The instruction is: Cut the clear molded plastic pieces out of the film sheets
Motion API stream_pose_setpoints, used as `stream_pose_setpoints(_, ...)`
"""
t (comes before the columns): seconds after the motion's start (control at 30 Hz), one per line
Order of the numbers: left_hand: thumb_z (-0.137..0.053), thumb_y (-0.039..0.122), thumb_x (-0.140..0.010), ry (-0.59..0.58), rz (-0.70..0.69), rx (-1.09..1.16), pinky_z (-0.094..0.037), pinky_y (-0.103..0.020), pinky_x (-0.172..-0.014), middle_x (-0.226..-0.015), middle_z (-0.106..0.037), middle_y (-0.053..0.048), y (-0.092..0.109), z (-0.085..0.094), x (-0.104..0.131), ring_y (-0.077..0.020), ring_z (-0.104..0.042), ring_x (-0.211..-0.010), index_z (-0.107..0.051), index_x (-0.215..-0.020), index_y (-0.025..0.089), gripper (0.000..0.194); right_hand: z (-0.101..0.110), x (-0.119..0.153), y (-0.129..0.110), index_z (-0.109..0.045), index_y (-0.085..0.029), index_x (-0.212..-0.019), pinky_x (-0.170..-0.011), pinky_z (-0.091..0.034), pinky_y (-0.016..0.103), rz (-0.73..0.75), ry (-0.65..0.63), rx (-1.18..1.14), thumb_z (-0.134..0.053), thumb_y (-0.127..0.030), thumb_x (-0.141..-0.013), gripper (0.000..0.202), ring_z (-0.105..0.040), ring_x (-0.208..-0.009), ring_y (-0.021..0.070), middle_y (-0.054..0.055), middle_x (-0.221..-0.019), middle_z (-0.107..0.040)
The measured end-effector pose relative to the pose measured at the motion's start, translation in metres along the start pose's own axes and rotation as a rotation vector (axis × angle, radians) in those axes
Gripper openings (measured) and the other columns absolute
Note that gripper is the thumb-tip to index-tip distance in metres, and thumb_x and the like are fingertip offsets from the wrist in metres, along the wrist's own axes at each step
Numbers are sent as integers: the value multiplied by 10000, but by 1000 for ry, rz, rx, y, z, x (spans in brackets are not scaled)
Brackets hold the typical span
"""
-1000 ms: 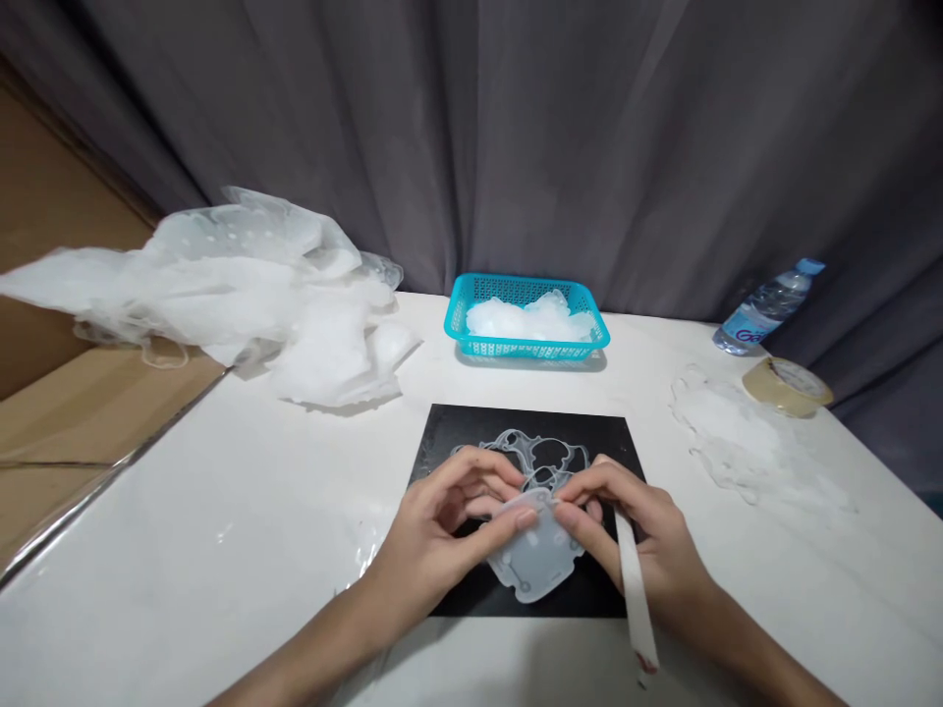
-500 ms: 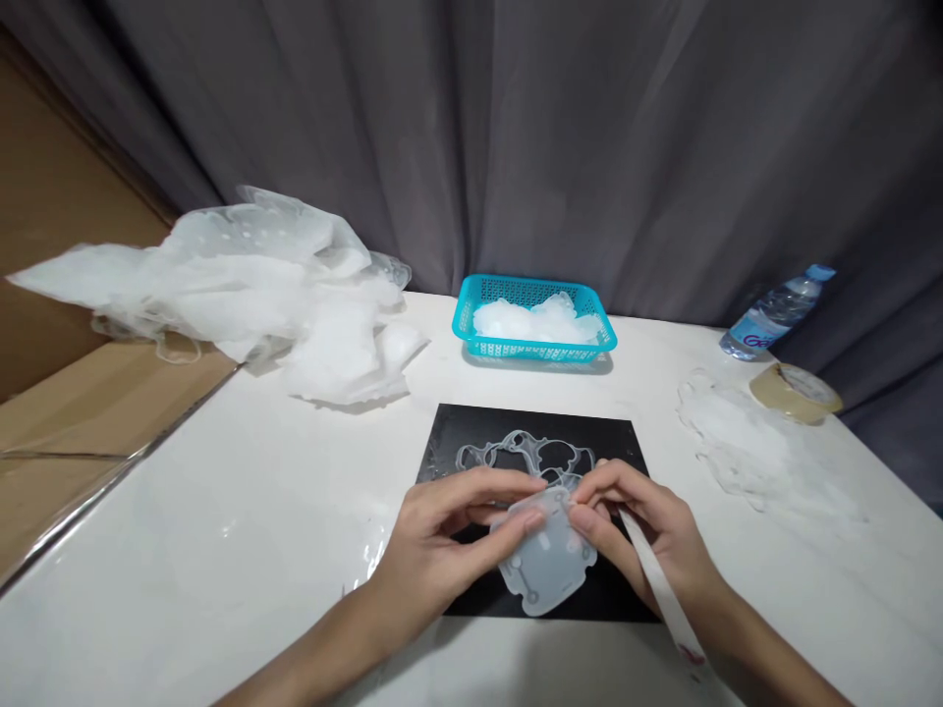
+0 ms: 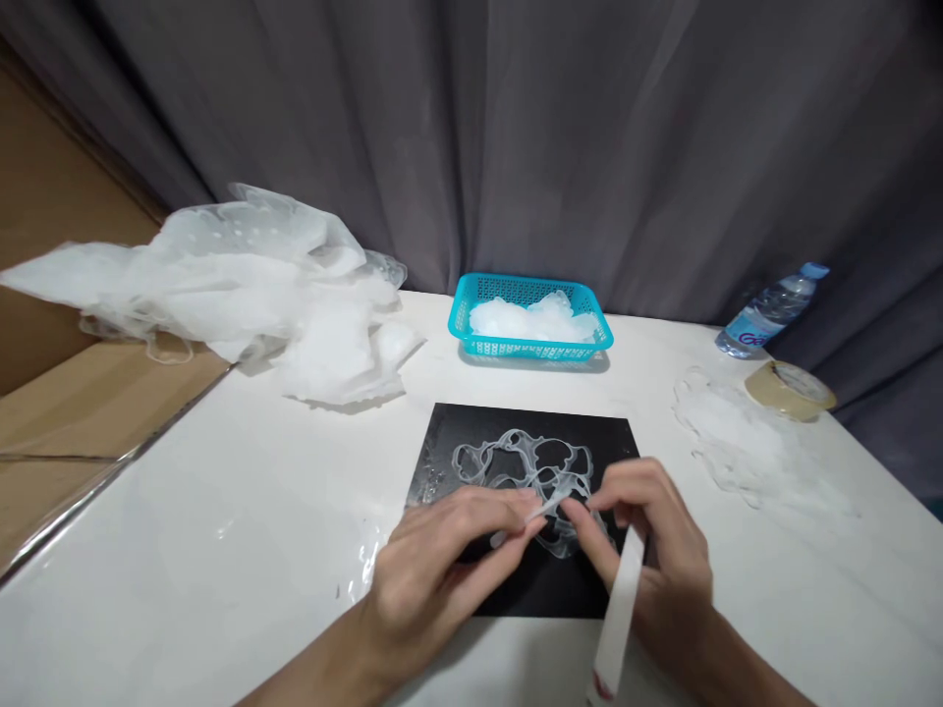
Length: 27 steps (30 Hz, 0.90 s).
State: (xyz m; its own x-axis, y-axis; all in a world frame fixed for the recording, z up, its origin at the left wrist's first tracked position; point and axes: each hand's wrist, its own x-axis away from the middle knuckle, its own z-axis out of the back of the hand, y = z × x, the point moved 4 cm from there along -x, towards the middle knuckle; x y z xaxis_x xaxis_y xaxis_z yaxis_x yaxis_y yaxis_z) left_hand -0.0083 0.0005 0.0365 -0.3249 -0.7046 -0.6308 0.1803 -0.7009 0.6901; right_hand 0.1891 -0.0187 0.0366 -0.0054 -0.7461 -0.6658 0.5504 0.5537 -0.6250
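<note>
My left hand [image 3: 461,555] is closed on a thin, translucent silicone-like piece [image 3: 549,506], now seen almost edge-on. Tucked in my right hand [image 3: 648,550] is a flat white stick-like tool [image 3: 623,614] with a red mark at its lower end. The right thumb and forefinger are apart, close to the far edge of the translucent piece; I cannot tell whether they touch it. Beneath both hands, a web of clear cut-out scrap [image 3: 526,452] with rounded openings lies on a black mat [image 3: 604,442].
A turquoise basket [image 3: 530,349] holding whitish translucent pieces stands behind the mat. At left is a heap of white translucent sheets [image 3: 250,285] beside a cardboard box [image 3: 95,393]. On the right are a water bottle [image 3: 770,314], a tape roll [image 3: 788,391] and more clear sheets [image 3: 744,432].
The translucent piece has turned from face-up to nearly edge-on in my left hand. My right finger and thumb have spread apart, and the white tool's lower end has swung left.
</note>
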Motion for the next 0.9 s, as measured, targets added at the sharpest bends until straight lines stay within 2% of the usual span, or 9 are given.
stream_pose_setpoints(0.07, -752, 11, -912, -49, -58, -63, -668, -254, -919, -1064, -830, -23, 1, -2, 2, -189, -816, -999, -665, -1149, 238, 340, -4, 5, -10, -633, -242, -938, -559, -469, 263, -14, -53, -11, -695, -121, -944, 136, -558, -623, 138, -14, -753, -641)
stream_pose_setpoints(0.17, -721, 10, -931, -81, -139, -132, -665, -279, -960, -1171, -824, -59, 1, -3, 8, -214, -802, -1084, -643, -1284, 220, 418, -11, 9, -17, -659, -249, -949, -563, -490, 270, -81, -166, -79, -664, -162, -964, 89, -564, -596, 137, -13, -765, -704)
stream_pose_setpoints(0.33, -644, 14, -979, -118, -173, -207, -662, -324, -1000, -1266, -799, -82, 1, -1, 14, -241, -764, -1185, -591, -1434, 216, 501, -13, 9, -14, -649, -240, -933, -550, -480, 268, -170, -154, -136, -639, -185, -955, 60, -561, -601, 143, -6, -749, -645)
stream_pose_setpoints(0.5, -620, 21, -1004, -205, -244, -312, -620, -272, -1056, -1373, -740, -106, 3, 1, 16, -226, -742, -1220, -468, -1587, 191, 626, -14, 14, -7, -638, -234, -964, -530, -449, 244, -304, -185, -213, -629, -207, -963, 28, -532, -593, 130, -15, -754, -577)
stream_pose_setpoints(0.73, -670, -18, -964, -207, -228, -281, -611, -286, -1076, -1451, -681, -142, -4, -1, 19, -216, -711, -1277, -432, -1602, 181, 709, -19, 17, 1, -634, -231, -956, -555, -430, 244, -444, -220, -367, -631, -288, -991, 67, -491, -604, 126, -23, -759, -543)
stream_pose_setpoints(0.9, -562, 27, -1033, -280, -239, -253, -582, -319, -1119, -1511, -628, -151, -8, -6, 24, -229, -643, -1365, -378, -1631, 149, 638, -24, 20, 8, -606, -229, -926, -559, -396, 230, -596, -271, -509, -732, -333, -938, 164, -446, -613, 113, -49, -737, -471)
